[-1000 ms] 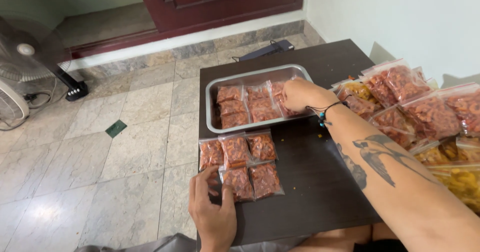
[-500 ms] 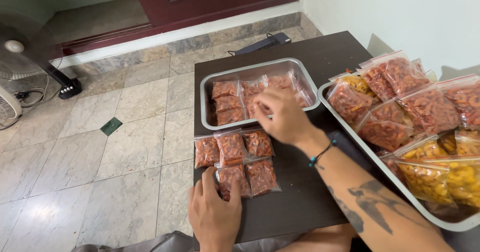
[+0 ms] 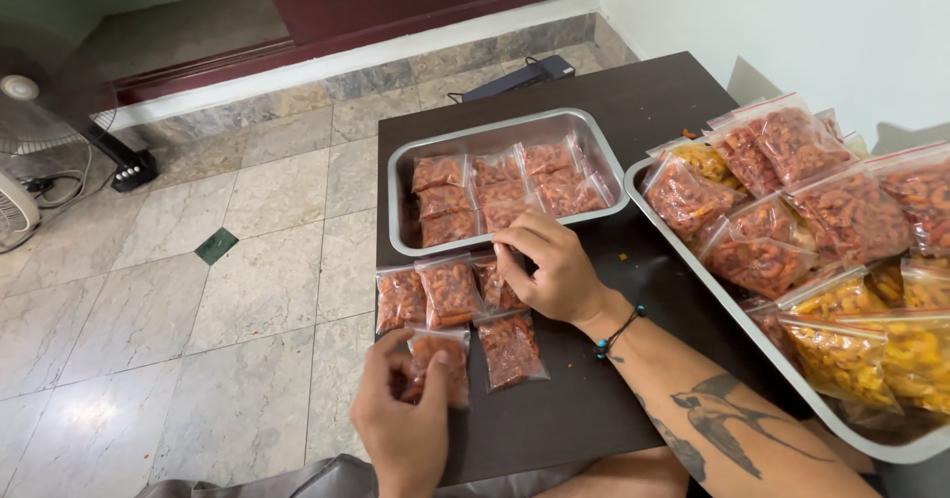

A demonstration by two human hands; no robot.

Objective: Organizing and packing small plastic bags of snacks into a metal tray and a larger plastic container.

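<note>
Dark table by the tiled floor: our left hand (image 3: 404,421) pinches one small snack bag (image 3: 441,363) at the near edge, right hand (image 3: 550,267) fingers another bag (image 3: 497,282) just beyond. Light, crinkly, slippery; we'd grab corners.

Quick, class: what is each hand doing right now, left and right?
Left hand: closed on a small red snack packet, lifting it at the table edge.
Right hand: fingers pinching another small packet in the row.
</note>
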